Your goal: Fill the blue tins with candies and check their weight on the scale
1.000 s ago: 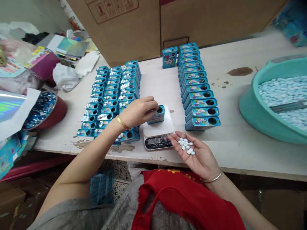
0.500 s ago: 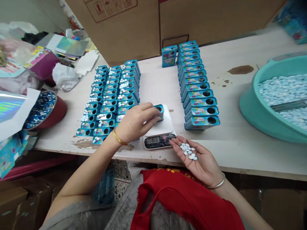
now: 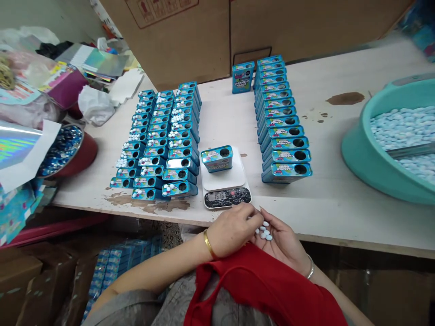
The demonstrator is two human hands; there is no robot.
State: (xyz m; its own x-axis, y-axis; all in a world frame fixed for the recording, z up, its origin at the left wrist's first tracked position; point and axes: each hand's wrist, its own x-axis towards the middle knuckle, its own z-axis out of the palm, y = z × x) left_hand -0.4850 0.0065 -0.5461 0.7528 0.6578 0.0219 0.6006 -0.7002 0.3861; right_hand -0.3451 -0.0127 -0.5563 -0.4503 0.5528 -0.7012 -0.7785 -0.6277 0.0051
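My right hand (image 3: 283, 242) lies palm up at the table's front edge, cupped under a small heap of pale candies (image 3: 265, 233). Over that palm reaches my left hand (image 3: 233, 228), its fingers pinched together among the candies; its fingertips are partly hidden. In front of both hands a blue candy tin (image 3: 217, 164) stands upright on the white kitchen scale (image 3: 222, 182), its round hole facing up, touched by neither hand. The scale's display (image 3: 216, 196) appears to read 1516.
Rows of blue tins (image 3: 181, 175) stand left of the scale, many with candies on top. Another row (image 3: 287, 156) stands to the right, with holes showing. A turquoise tub (image 3: 353, 149) of candies with a metal scoop stands far right, a red bowl (image 3: 89, 151) at left.
My left hand has let go of the tin on the scale and come back to the candies in my right palm. The display reading looks the same.
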